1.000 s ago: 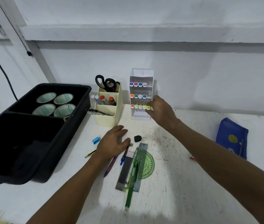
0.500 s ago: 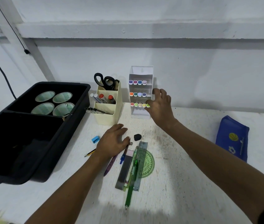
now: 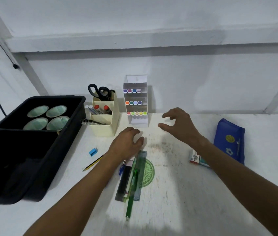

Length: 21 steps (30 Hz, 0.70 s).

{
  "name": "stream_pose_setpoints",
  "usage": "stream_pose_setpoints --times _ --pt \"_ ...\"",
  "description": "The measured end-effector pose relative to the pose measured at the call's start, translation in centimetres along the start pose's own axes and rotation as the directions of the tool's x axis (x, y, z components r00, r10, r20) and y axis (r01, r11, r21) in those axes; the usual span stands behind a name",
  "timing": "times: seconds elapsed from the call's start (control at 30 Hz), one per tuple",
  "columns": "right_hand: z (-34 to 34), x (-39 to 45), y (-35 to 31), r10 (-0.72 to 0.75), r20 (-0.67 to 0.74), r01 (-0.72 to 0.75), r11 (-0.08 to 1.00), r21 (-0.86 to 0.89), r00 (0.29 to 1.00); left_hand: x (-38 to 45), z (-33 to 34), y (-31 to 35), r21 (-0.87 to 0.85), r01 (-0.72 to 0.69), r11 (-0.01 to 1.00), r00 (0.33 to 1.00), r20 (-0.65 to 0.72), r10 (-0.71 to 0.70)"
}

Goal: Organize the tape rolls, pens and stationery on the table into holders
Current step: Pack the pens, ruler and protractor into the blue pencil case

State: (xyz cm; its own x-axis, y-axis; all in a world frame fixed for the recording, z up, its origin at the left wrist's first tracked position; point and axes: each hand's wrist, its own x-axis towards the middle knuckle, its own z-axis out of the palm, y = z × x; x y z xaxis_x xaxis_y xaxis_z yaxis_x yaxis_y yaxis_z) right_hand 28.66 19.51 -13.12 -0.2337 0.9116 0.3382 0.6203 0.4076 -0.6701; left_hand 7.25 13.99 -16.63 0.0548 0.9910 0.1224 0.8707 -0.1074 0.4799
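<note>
Hovering right hand [image 3: 180, 126] spread empty, left hand [image 3: 126, 143] palm-down on table [image 3: 177, 193], grip hidden, no legible labels.

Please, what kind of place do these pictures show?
Probably a plain desk or work table against a white wall, used for school or office stationery. A tiered marker holder, a cream pen organizer with scissors, and a blue pencil case suggest this.

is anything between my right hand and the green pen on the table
Nothing visible blocks it. The right hand hovers open above bare table; the green pen lies nearer you and to the left, on a ruler, with the left hand past its far end.
</note>
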Motion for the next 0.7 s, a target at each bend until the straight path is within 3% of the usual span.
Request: stream_pose_setpoints --times 0.2,0.37,0.43,0.57,0.7 --pt "-6.5 -6.6 5.7 0.315 -0.03 -0.316 0.937 -0.147 0.949 0.1 3.3 6.5 -0.084 -0.095 0.992 0.99 0.1 0.103" --pt "-10.7 -12.6 9.4 0.534 -0.207 -0.572 0.786 -0.235 0.819 0.0 7.1 13.0 -0.136 -0.158 0.978 0.952 0.241 0.188" --pt "-11.0 -14.0 9.7 0.618 -0.203 -0.651 0.716 -0.252 0.759 0.0 8.5 15.3 -0.146 -0.189 0.971 0.93 0.292 0.225" --pt "-10.5 -15.2 9.2 0.687 -0.142 -0.697 0.671 -0.253 0.712 -0.4 10.6 17.7 -0.117 -0.244 0.963 0.898 0.348 0.27" --pt "-10.2 -15.4 8.3 0.715 -0.166 -0.733 0.673 -0.098 0.679 -1.4 11.1 17.0 -0.025 -0.322 0.946 0.887 0.341 0.311"
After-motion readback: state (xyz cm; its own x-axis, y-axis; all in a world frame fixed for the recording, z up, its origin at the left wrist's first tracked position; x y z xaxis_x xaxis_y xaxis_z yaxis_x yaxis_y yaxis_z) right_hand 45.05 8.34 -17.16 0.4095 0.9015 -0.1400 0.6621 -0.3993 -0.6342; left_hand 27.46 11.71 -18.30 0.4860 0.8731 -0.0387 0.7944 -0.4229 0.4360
